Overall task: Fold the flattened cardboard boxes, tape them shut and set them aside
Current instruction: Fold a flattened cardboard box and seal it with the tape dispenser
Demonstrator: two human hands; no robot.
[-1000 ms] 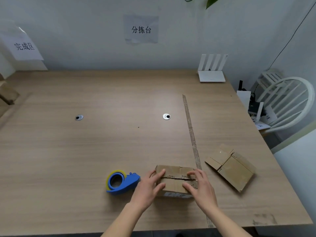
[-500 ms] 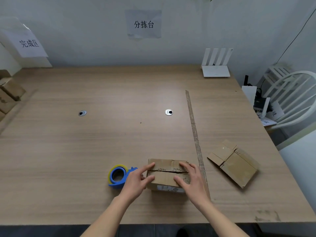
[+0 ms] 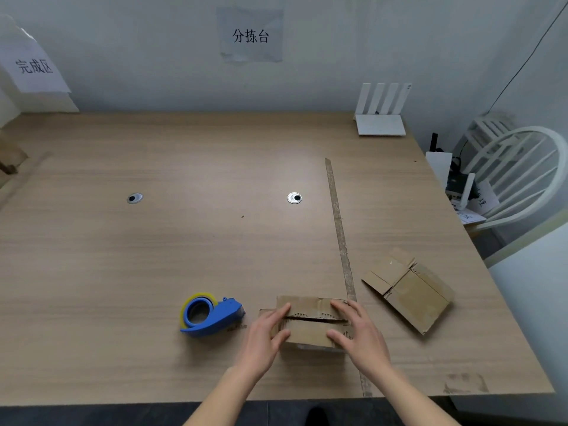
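Both hands have stayed on the folded cardboard box [image 3: 310, 324] over the past second, the box lying a touch nearer the tape dispenser [image 3: 209, 316] than before. At the table's near edge, the left hand [image 3: 266, 339] presses the box's left end with straight fingers, thumb laid against its front, while the right hand [image 3: 361, 338] spreads straight fingers over the right end, thumb on the near flap; neither hand curls round the box. Top flaps are down, meeting along a dark, ragged seam that runs left to right and carries no tape. Just beside the box, at its 9 o'clock, sits the blue dispenser with a yellow-rimmed roll. Near the box, at its 3 o'clock, a flattened box [image 3: 408, 289] lies at an angle. A long brown strip [image 3: 338, 229] runs up the wooden table [image 3: 153, 256] toward 12 o'clock, passing between the two boxes. Two round metal grommets [image 3: 294, 198] are set in the tabletop. A white router [image 3: 381, 110] stands at the far right corner under a grey wall bearing paper signs [image 3: 250, 35]. A white chair [image 3: 519, 176] stands off the table's right side.
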